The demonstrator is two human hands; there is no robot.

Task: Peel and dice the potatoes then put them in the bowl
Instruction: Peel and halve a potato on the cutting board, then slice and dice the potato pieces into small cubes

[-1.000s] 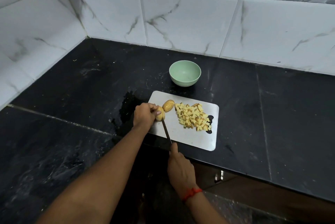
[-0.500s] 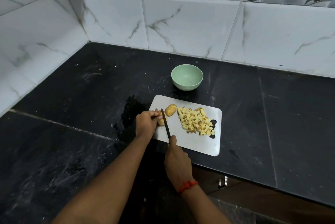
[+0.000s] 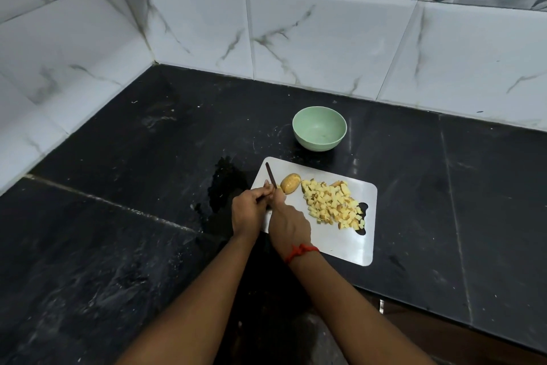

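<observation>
A steel cutting board (image 3: 340,246) lies on the black counter. On it are a heap of diced potato (image 3: 331,205) and a peeled potato half (image 3: 290,183). My left hand (image 3: 248,212) is curled at the board's left edge, where it held another potato piece in the earlier frames. That piece is now hidden between my hands. My right hand (image 3: 288,224) grips the knife (image 3: 270,175), and its dark blade points up and away past my left fingers. The pale green bowl (image 3: 319,128) behind the board has no potato in it.
A dark, wet-looking patch (image 3: 225,184) lies on the counter (image 3: 148,157) just left of the board. White marble-pattern tiled walls (image 3: 310,33) close off the back and left. The counter's front edge runs below the board on the right.
My right hand has slid forward with the knife, from near the counter's edge up against my left hand. The blade now reaches past the potato piece, which my hands cover.
</observation>
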